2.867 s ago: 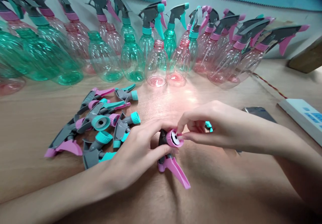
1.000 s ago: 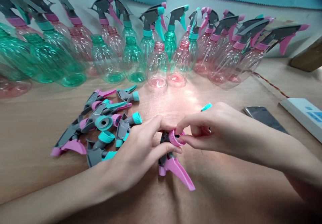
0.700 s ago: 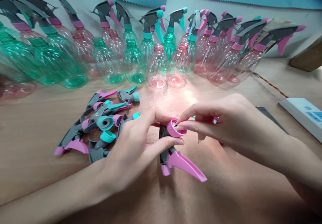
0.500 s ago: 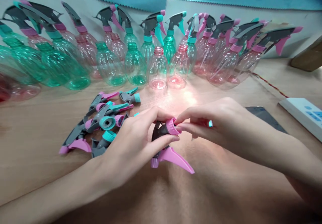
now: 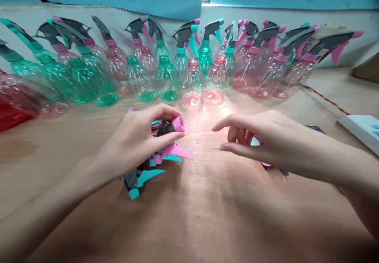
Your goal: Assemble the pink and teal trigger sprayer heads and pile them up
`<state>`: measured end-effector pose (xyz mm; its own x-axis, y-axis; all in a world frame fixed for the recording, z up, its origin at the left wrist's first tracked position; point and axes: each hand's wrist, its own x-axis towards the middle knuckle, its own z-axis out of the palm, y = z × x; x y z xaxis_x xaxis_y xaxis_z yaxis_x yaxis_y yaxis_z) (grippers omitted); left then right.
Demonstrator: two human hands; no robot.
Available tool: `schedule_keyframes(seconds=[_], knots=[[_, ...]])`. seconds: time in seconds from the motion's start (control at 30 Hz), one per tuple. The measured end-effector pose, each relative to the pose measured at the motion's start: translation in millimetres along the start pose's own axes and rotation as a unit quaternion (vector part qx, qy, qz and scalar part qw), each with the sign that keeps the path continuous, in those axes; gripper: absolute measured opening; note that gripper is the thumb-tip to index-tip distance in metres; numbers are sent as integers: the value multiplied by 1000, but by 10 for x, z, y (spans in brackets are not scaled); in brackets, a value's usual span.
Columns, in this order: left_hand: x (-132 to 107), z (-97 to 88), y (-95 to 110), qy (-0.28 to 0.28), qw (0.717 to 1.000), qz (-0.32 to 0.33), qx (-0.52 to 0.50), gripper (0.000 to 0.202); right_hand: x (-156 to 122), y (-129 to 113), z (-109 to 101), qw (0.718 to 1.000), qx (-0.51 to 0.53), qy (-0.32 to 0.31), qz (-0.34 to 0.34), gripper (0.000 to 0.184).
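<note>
My left hand (image 5: pixel 139 135) is closed round a grey trigger spray head with a pink collar (image 5: pixel 179 124) and a pink lever (image 5: pixel 179 151). The collar's open end faces right. Below and behind that hand lie more loose spray heads, one with a turquoise lever (image 5: pixel 150 177); my hand hides most of them. My right hand (image 5: pixel 251 137) hovers to the right, apart from the spray head, its thumb and forefinger spread and the other fingers curled. A pale blue-white patch shows by its palm; I cannot make out what it is. Something pink (image 5: pixel 265 164) peeks out beneath.
Green and pink clear bottles stand along the back, some with spray heads fitted and some bare-necked, such as a pink bottle (image 5: pixel 191 83). At the right are a white power strip (image 5: pixel 359 131), a dark flat object (image 5: pixel 315 128) and a twisted cord (image 5: pixel 325 97).
My right hand has come away from the pink collar, with thumb and forefinger now apart. My left hand has moved left and away from me, over the pile, still holding the spray head.
</note>
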<state>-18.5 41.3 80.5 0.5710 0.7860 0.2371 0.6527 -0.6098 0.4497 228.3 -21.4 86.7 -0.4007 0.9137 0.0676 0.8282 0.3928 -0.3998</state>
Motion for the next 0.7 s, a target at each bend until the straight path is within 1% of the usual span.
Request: schedule_keyframes(seconds=[0.1,0.17,0.2,0.3,0.37,0.43,0.5,0.63,0.7], knots=[[32,-93,-184,-12,999,-31,26,23,3,119,-78,999,-5,-32,10,30],[47,-144,-305,-21,997,-55,50,27,2,213,-133,999,-3,-32,23,33],[55,-165,-360,-38,995,-61,64,30,-4,262,-157,999,-5,-30,32,34],[84,-192,-484,-107,986,-53,120,38,-50,416,-191,997,-9,-21,70,39],[105,-170,-520,-131,978,-26,159,39,-107,517,-183,995,-23,-21,99,42],[123,-115,-512,-123,976,9,179,38,-181,610,-164,991,-47,-38,117,42],[134,-40,-456,-102,977,39,181,37,-256,688,-147,986,-75,-44,142,43],[139,104,-227,-74,978,62,186,39,-325,778,-116,969,-109,6,222,52],[137,160,-84,-67,977,74,186,39,-287,791,-76,967,-103,9,234,53]])
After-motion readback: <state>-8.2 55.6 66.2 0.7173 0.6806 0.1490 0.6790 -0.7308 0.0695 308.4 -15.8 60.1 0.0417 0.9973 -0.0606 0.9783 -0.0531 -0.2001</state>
